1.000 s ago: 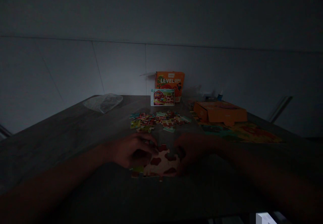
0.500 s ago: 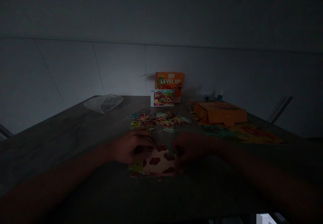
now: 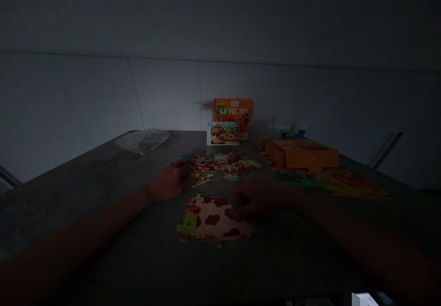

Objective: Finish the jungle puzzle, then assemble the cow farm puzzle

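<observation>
Several interlocked puzzle pieces (image 3: pixel 210 225), showing a pale cow with dark patches, lie flat on the dim surface (image 3: pixel 99 182), below a heap of loose pieces (image 3: pixel 229 162). The right hand (image 3: pixel 258 195) is at their upper right edge and the left hand (image 3: pixel 170 180) at the heap's left end, the two apart from each other, though it is too dark to tell whether either has its fingers closed on a piece. Behind the heap, a farm picture card (image 3: pixel 223 134) stands before an upright orange box (image 3: pixel 237 106), with clear plastic (image 3: pixel 144 140) lying off to the left.
</observation>
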Tool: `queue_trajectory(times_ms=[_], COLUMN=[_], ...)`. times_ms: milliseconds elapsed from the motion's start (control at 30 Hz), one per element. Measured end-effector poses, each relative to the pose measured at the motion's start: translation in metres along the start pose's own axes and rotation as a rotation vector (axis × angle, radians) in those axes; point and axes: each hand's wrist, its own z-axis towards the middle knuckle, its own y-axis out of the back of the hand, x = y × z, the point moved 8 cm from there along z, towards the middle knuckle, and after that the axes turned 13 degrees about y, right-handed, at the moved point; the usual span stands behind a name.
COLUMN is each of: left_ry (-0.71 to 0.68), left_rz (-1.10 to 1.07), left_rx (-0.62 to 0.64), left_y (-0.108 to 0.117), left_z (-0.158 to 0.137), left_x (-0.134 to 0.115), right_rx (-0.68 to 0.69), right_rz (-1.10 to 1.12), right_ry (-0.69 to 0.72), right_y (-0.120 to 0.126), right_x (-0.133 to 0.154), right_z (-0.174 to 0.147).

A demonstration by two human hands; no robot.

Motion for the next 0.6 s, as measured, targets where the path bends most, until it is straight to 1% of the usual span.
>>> queue_trajectory(times_ms=[67,200,267,467,600], left_ry=[0.018,0.176,0.228,0.219,0.242], left_rz=[-0.011,0.026,0.034,0.009,-0.005], left_rx=[-0.006,-0.016,-0.011,-0.009,0.002], left_y=[-0.001,-0.004,-0.005,-0.001,-0.001], left_z=[0.000,0.004,0.006,0.008,0.008], left_x=[0.002,0.021,0.029,0.029,0.030], right_rx=[0.002,0.007,-0.001,-0.010,0.003], right_rz=[-0.006,-0.021,-0.018,-0.036,-0.018], right_ry=[-0.005,-0.010,-0.002,-0.002,-0.018], right_y=[0.000,0.000,-0.001,0.000,0.000], right_x=[0.001,0.000,0.000,-0.001,0.001], right_z=[0.000,0.000,0.000,0.000,0.000])
